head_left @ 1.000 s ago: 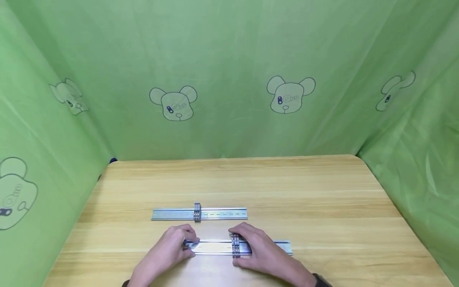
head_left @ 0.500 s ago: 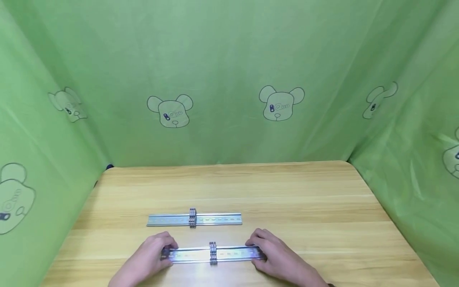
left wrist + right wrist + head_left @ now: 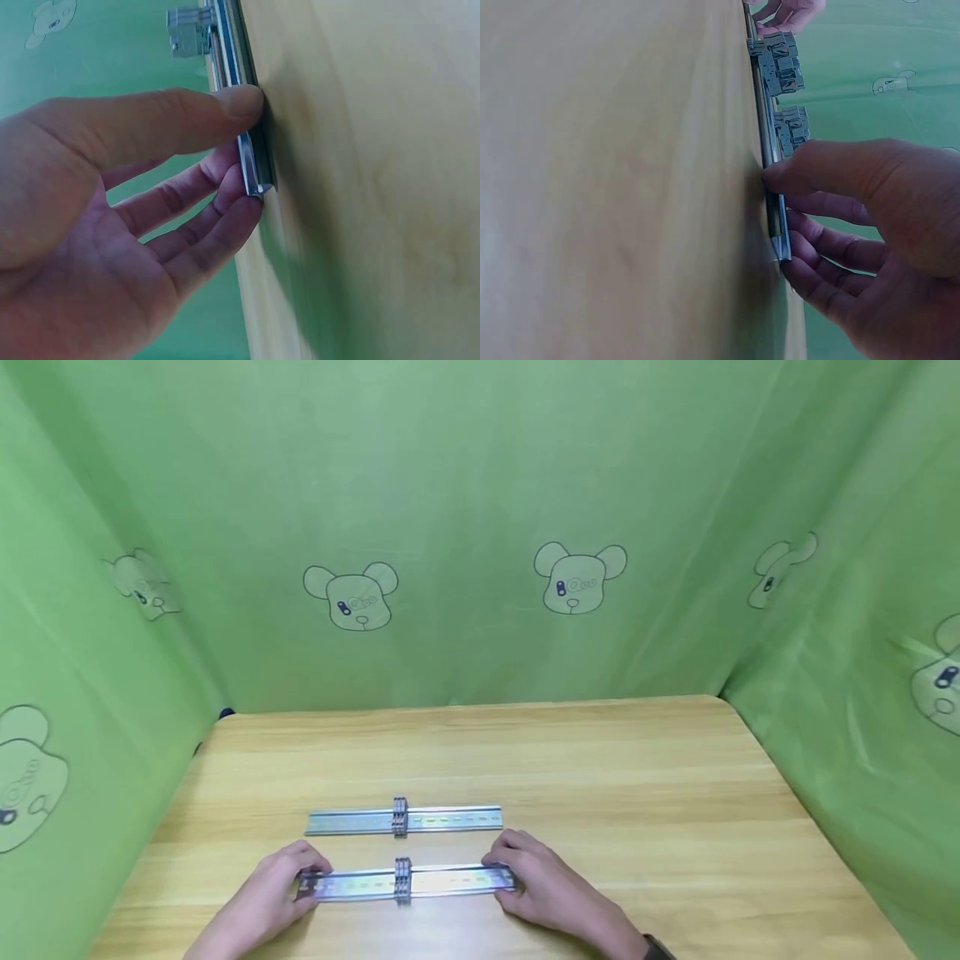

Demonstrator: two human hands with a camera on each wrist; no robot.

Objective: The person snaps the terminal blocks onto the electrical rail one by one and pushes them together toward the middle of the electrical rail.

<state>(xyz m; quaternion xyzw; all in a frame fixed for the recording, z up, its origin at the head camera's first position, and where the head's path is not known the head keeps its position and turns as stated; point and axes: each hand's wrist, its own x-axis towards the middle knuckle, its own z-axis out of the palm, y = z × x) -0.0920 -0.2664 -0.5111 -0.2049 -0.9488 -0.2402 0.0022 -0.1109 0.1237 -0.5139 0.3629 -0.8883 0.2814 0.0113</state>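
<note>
A slotted metal DIN rail (image 3: 360, 885) lies across the near part of the table, with a small stack of grey terminal blocks (image 3: 402, 881) clipped on near its middle. At the rail's left end my left hand (image 3: 270, 893) grips it, thumb on the near edge and fingers on the far edge; the left wrist view shows the rail tip (image 3: 255, 169) between them. My right hand (image 3: 543, 889) pinches the right end the same way. Just behind lies a second DIN rail (image 3: 459, 818), roughly parallel, carrying a similar terminal block stack (image 3: 400, 817). Neither hand touches it.
The wooden table (image 3: 637, 777) extends behind and to both sides of the rails. Green fabric curtain (image 3: 465, 652) with printed bear heads stands at the back and on both sides.
The near rail has slid left and now lines up with the far rail. My right hand has gone from beside the terminal blocks to the rail's right end; my left hand moved left with the rail.
</note>
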